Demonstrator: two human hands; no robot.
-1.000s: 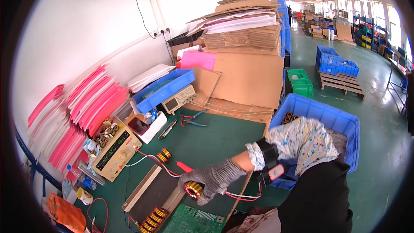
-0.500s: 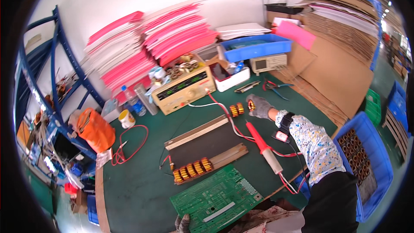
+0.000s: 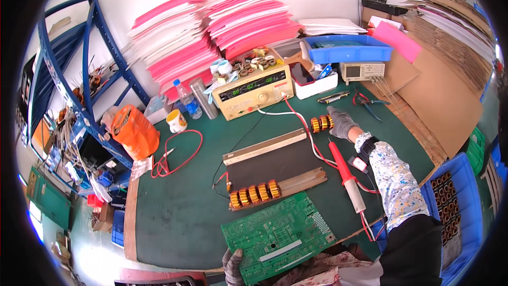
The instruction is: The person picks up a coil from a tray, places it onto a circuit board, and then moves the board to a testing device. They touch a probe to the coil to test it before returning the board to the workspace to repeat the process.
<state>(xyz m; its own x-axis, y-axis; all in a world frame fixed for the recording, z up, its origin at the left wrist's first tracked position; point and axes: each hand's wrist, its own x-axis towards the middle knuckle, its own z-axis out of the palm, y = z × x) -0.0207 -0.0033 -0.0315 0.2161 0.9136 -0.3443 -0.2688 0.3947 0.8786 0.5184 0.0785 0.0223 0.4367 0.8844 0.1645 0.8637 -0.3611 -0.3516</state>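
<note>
My left hand [image 3: 233, 266], in a grey glove, grips the lower left corner of a green circuit board [image 3: 275, 235]. The board lies tilted over the table's front edge. Toward the back right, my gloved right hand [image 3: 344, 125] has its fingers on the rightmost of a short row of copper-wound toroid coils [image 3: 320, 123]; its fingertips are partly hidden. Between the hands, several more such coils [image 3: 254, 194] stand in a row on the front wooden strip of a dark fixture [image 3: 270, 164]. A red and white test probe [image 3: 341, 167] lies right of the fixture.
A beige bench instrument [image 3: 254, 95] with leads stands at the back. Pliers [image 3: 368, 103] and a cutter [image 3: 333, 97] lie behind my right hand. A cup [image 3: 176, 121], a bottle [image 3: 188, 100] and an orange bag [image 3: 135, 132] are left. A blue crate [image 3: 465, 201] holds coils at right.
My right hand has brought its coil leftward against the two standing ones, so they now form one row. My left hand still holds the board. The whole view has shifted.
</note>
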